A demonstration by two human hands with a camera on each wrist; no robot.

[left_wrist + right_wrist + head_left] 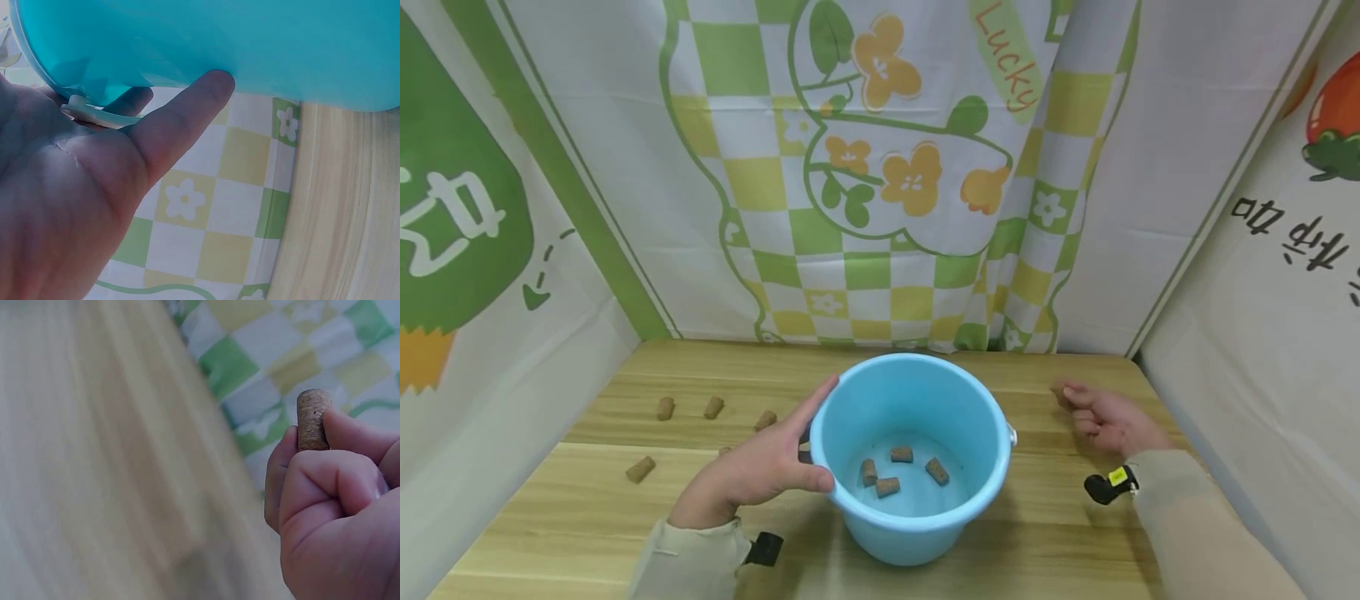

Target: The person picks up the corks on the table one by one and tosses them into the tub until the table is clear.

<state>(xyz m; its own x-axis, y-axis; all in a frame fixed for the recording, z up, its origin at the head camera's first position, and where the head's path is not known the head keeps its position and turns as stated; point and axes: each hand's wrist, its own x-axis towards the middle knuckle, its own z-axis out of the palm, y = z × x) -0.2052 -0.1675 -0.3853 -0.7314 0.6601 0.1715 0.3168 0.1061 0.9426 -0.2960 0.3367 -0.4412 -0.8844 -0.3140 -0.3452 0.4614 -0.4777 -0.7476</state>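
I have the left hand (756,473) spread against the bucket (906,540), four corks (902,455) inside it; the right hand (1103,419) pinches another cork (312,419).

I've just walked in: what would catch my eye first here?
The blue bucket stands out first, near the middle of the wooden table, four corks inside and the left hand against its side. Then comes the right hand, off to the bucket's right, its fingers pinching another cork. Behind hangs a checkered cloth.
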